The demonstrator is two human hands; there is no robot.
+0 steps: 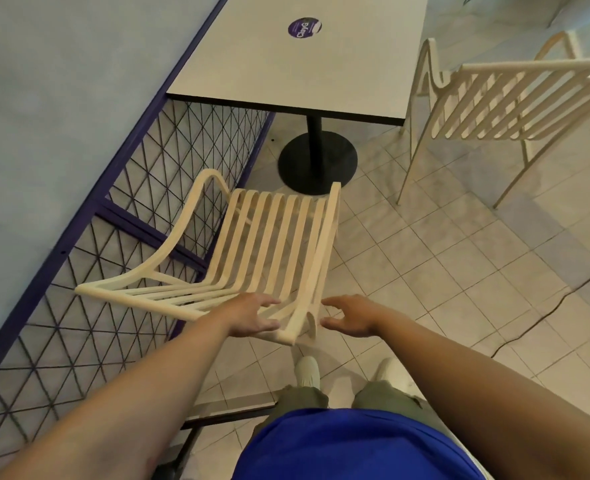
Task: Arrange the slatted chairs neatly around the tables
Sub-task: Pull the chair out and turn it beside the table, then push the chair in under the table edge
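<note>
Lower centre: left hand straddles the slatted chair rail, fingers straight; right hand spread, just beside; 1 loose hold could swing it into the mesh fence.

A bright blue top was worn with bare forearms, olive-green trousers and pale off-white shoes.
</note>
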